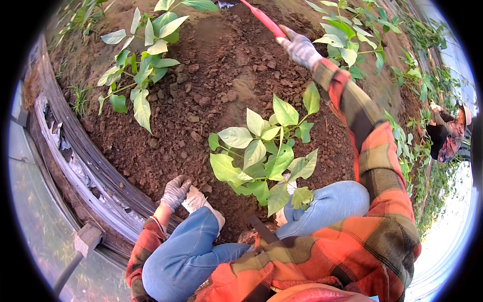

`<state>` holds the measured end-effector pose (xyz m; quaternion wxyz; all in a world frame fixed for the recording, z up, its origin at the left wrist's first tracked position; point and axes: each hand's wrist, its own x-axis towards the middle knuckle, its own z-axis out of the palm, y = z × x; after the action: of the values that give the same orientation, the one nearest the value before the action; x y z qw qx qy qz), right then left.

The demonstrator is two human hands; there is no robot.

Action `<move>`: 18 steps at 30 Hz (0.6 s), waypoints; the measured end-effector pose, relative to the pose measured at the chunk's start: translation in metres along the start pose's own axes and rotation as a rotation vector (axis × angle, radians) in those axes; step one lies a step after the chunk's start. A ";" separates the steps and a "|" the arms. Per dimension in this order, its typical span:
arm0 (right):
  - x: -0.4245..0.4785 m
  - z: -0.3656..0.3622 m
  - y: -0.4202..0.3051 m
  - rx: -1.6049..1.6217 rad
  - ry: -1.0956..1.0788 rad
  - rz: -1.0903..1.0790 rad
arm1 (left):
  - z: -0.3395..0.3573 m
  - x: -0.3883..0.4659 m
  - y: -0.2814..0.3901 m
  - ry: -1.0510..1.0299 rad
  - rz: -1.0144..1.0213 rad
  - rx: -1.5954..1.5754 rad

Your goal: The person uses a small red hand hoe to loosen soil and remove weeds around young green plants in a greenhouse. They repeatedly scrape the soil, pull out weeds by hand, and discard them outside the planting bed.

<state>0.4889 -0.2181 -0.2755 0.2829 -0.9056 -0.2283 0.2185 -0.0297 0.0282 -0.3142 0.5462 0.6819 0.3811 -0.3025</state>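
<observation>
My gloved right hand (300, 48) is stretched out ahead and grips the red handle (264, 19) of a tool. Only part of the tool's metal head (226, 4) shows at the top edge, so its kind is unclear. My gloved left hand (176, 192) rests low beside my shoe (196, 200), with fingers curled; whether it holds anything cannot be told. A leafy green plant (260, 154) stands in the brown soil (211, 102) just before my knees. Another leafy plant (145, 71) grows at the upper left, and a third (347, 41) is beyond my right forearm.
Dark plastic sheeting (94, 151) and torn silvery film (81, 170) run along the left side. A post-like block (87, 238) stands at the lower left. At the far right, a person in a hat (449, 136) is among more green plants (422, 188).
</observation>
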 end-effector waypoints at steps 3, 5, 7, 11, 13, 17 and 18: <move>0.050 0.022 -0.022 -0.199 0.042 -0.080 | 0.003 0.005 -0.005 0.016 0.038 -0.027; 0.056 0.040 -0.021 -0.176 0.030 -0.041 | 0.003 0.010 -0.006 0.012 0.055 -0.012; 0.039 0.053 -0.024 -0.136 -0.016 -0.056 | 0.001 0.002 0.000 0.027 0.005 -0.034; -0.015 0.038 -0.011 -0.057 -0.127 0.022 | -0.003 0.003 0.001 0.040 0.011 -0.051; -0.045 0.031 -0.001 0.001 -0.162 0.047 | -0.002 0.005 0.000 0.049 0.026 -0.092; -0.108 0.021 0.047 -0.092 -0.150 0.053 | 0.000 0.008 0.018 0.027 -0.017 -0.039; -0.124 0.021 0.052 -0.106 -0.162 0.054 | 0.000 0.005 0.019 0.024 -0.027 -0.049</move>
<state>0.3935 -0.3142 -0.2898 0.2095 -0.9044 -0.2373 0.2860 -0.0115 0.0270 -0.3085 0.5538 0.6668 0.4042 -0.2922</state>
